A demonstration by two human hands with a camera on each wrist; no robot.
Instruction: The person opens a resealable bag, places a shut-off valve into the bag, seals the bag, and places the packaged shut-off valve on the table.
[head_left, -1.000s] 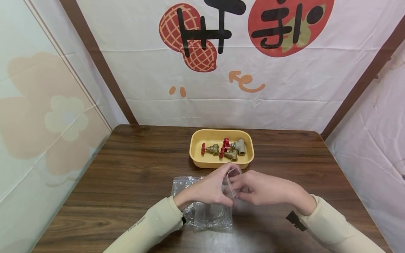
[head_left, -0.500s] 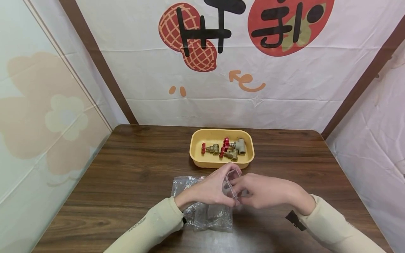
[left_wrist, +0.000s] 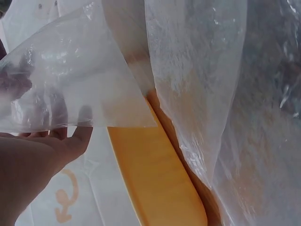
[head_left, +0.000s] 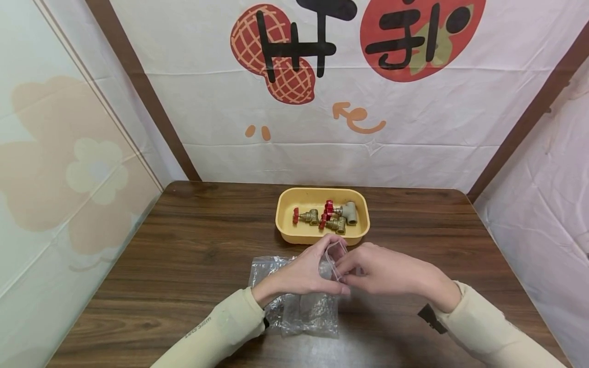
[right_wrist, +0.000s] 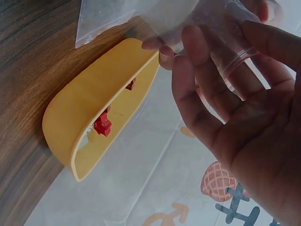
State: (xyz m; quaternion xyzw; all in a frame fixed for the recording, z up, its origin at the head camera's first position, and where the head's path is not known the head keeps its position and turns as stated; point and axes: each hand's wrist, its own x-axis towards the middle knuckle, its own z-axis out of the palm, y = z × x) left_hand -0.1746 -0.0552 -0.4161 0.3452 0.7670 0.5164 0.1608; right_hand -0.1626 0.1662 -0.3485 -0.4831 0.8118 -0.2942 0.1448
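Observation:
A clear plastic zip bag (head_left: 332,261) is held up with its mouth spread. My left hand (head_left: 301,272) grips it from the left, thumb low and fingers high around the mouth. From the right, my right hand (head_left: 391,270) has curled fingers at the mouth's edge, pinching the film. In the right wrist view, a red zip line crosses near the fingers of my right hand (right_wrist: 235,94). Thin film of the bag (left_wrist: 80,80) hangs from my left hand (left_wrist: 42,160) in the left wrist view. I cannot tell whether anything lies inside the bag.
Just behind the hands stands a yellow bin (head_left: 287,235) with three red-handled valves, one of them a brass valve (head_left: 308,217) and another a grey-bodied valve (head_left: 349,212). More clear bags (head_left: 313,319) lie flat on the wooden table (head_left: 207,230) under the left hand. A printed cloth (head_left: 207,102) hangs behind.
The right hand has risen slightly and its fingers have shifted at the bag's mouth. The left hand keeps nearly the same place. The bin and its valves have not moved.

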